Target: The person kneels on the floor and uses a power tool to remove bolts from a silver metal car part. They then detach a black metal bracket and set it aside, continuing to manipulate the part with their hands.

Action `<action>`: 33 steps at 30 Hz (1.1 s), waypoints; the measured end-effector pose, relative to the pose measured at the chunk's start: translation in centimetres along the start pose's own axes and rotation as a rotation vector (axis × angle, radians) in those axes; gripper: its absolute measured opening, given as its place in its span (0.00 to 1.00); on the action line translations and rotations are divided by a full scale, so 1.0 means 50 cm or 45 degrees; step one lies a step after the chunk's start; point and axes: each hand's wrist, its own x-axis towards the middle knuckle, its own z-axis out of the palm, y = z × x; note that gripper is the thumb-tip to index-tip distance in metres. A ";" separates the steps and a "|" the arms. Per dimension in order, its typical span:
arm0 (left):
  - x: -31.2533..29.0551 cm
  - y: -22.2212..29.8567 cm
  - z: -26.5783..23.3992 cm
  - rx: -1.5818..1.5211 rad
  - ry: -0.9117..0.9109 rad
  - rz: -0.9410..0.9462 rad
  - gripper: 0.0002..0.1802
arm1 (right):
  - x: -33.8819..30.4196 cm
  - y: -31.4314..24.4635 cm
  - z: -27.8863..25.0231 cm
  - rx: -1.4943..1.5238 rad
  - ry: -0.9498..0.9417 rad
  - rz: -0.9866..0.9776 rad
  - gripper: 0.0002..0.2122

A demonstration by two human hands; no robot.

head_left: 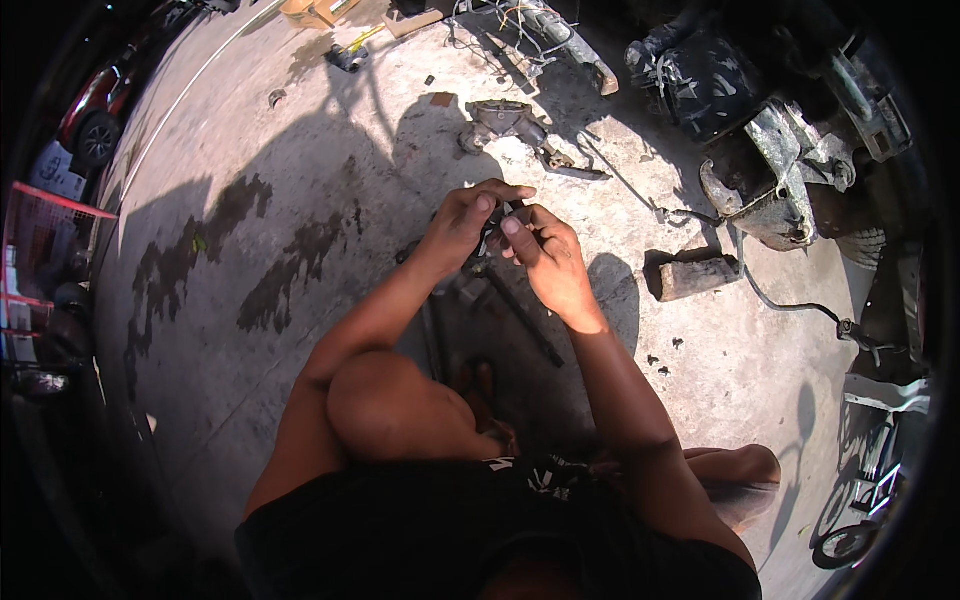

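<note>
Left hand [462, 232] and right hand [548, 258], fingers curled nearly closed, pinch a small dark part [490, 237] above the grey concrete floor [720, 400], inside its edges.

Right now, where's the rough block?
In the head view, the block lies on the floor to the right of your right hand, beside the dark cable.

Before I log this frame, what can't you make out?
All in the head view:
- Small part between left hand and right hand: fingers cover most of it; kind unclear.
- Dark bar: upper end lost in the shadow below the hands.
- Black bits on the floor: too small to identify.
- Cardboard box: cut off by the top edge.
- Red car: cut off by the dark lens rim.
</note>
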 end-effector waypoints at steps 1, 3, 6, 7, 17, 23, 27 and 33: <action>-0.001 -0.002 -0.001 -0.016 -0.009 -0.010 0.43 | -0.002 0.008 0.002 -0.286 0.117 -0.298 0.11; -0.006 0.003 -0.006 -0.094 -0.044 -0.152 0.43 | 0.001 0.001 0.000 -0.026 0.001 -0.024 0.11; -0.005 0.006 -0.001 -0.108 -0.038 -0.158 0.43 | 0.014 0.010 -0.026 0.154 -0.245 0.267 0.12; -0.003 0.006 0.001 -0.090 -0.024 -0.123 0.43 | 0.013 0.012 -0.027 0.068 -0.222 0.192 0.12; -0.004 0.015 0.008 -0.157 -0.041 -0.159 0.42 | 0.008 -0.001 -0.031 0.067 -0.224 0.148 0.12; -0.001 0.011 0.003 -0.078 -0.006 -0.093 0.42 | 0.002 -0.001 0.003 0.127 -0.061 0.033 0.14; -0.002 0.023 -0.002 -0.022 -0.023 -0.143 0.46 | 0.008 -0.008 -0.004 0.130 -0.123 0.222 0.12; -0.008 0.026 -0.010 -0.049 -0.032 -0.188 0.48 | 0.000 -0.007 0.012 0.154 -0.103 0.112 0.13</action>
